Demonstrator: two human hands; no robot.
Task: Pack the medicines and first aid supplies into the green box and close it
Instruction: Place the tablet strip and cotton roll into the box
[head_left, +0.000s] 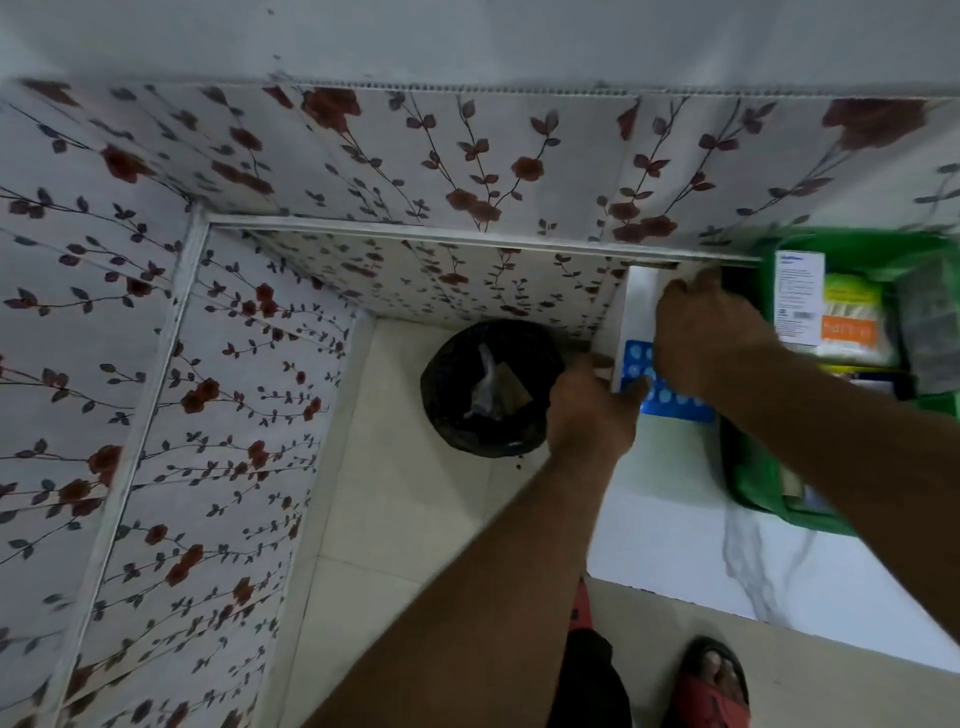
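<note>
The open green box (748, 483) stands on the white marble table (675, 530) at the right. It holds a white leaflet box (797, 291), a packet with an orange label (852, 327) and other supplies. A blue blister pack (670, 402) lies near the table's left edge, just left of the box. My left hand (592, 415) is at that edge, with its thumb on the pack's left end and its fingers curled at the table's side. My right hand (701, 332) lies over the pack's far part, fingers pointing at the wall beside the box's left rim. What is under it is hidden.
A black bin (488, 389) with scraps in it stands on the tiled floor left of the table. Flowered wall panels (363, 156) close off the back and left. My foot in a red slipper (711, 686) is below the table's front edge.
</note>
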